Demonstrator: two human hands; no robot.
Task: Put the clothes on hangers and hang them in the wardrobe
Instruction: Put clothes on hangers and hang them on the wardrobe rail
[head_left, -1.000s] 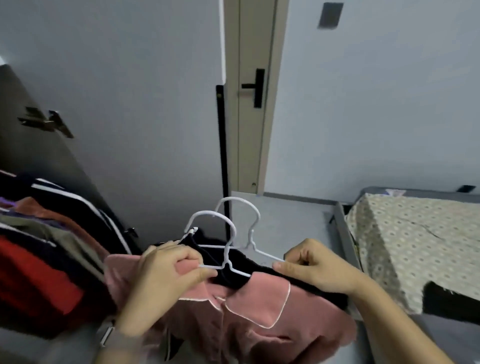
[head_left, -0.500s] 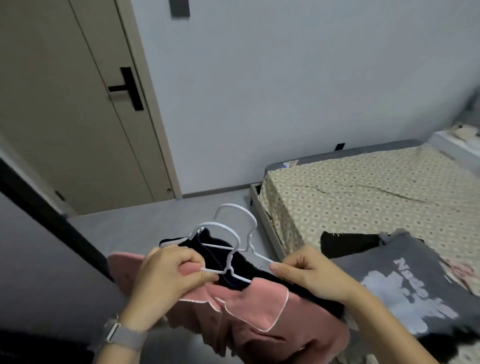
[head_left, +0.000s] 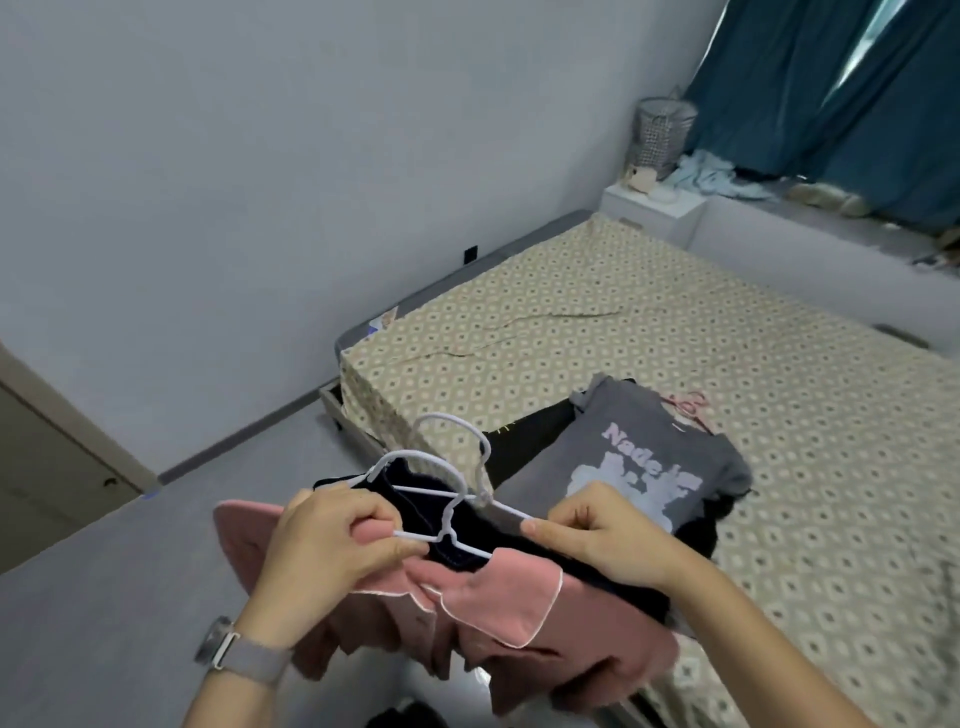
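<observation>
Two white wire hangers (head_left: 449, 480) carry a pink collared garment (head_left: 498, 613) and a dark navy garment (head_left: 415, 499), held in front of me above the floor. My left hand (head_left: 332, 540) grips the left arm of the near hanger together with the pink cloth. My right hand (head_left: 597, 535) pinches the right arm of the hangers over the dark cloth. On the bed lies a grey T-shirt (head_left: 644, 467) with pale lettering, on top of black clothing (head_left: 535, 436). A pink hanger (head_left: 688, 405) pokes out behind the T-shirt. The wardrobe is out of view.
The bed (head_left: 675, 322) with a patterned sheet fills the right side. A white nightstand (head_left: 654, 202) with a mesh basket (head_left: 660, 130) stands by teal curtains (head_left: 831, 88). Grey floor (head_left: 104, 597) lies to the left, with a door (head_left: 47, 467) at the left edge.
My view has swung right, from the wardrobe and door to the bed. Both hands keep the same hold on the hangers and garments.
</observation>
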